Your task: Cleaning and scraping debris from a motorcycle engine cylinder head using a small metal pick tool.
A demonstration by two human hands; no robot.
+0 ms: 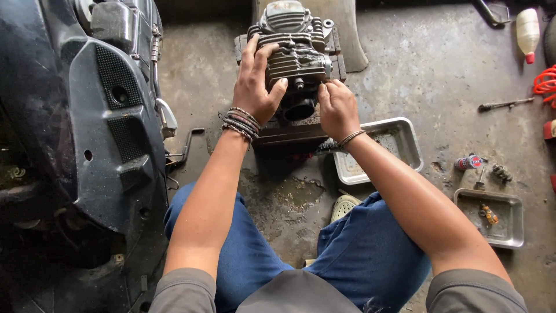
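Fingers on a finned engine block

Fingertips of the right hand (337, 108) pinch something too small to make out at the engine cylinder (295, 55). The left hand (255, 87) wraps over its fins, gripping. The cylinder rests on a dark block (289, 136), beside a metal tray (405, 139).

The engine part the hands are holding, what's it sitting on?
The finned engine cylinder rests on a dark block on the concrete floor. The contact underneath is hidden.

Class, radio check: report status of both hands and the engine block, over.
Left hand gripping finned engine block from the side. Right hand pinched at its lower right edge. Block sits on stand over concrete floor; metal tray beside, nothing blocking.
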